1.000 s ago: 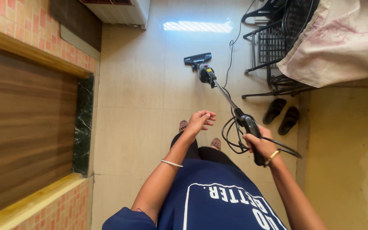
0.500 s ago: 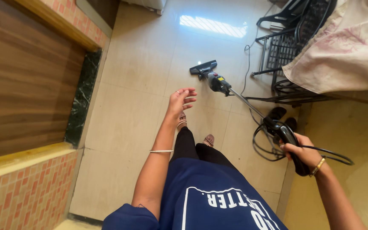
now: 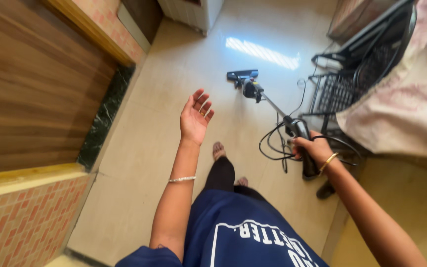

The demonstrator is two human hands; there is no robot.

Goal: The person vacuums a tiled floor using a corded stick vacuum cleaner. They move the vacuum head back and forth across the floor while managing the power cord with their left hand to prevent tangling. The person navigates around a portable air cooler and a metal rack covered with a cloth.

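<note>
Right hand is wrapped tight around the black handle of a stick vacuum, fingers curled fully round the grip, with a gold bangle sitting on the wrist just behind them. From those fingers the thin metal tube runs forward and away to the motor body and the flat floor head, which rests on the pale floor tiles well ahead of the hand. The black power cord hangs in a couple of loose loops right beside and below the gripping fingers, on their inner side. Left hand holds nothing, palm open, all 5 fingers spread wide and hanging in the air over the tiles, well apart from the vacuum; there's a ring on 1 finger and a thin silver bracelet further back on the forearm. Beyond the right hand's fingers, on the outer side, is a black metal rack with a pale floral cloth draped over it. Past the left fingertips, off to the outer side, is a wooden panel with a dark marble strip along its edge.
</note>
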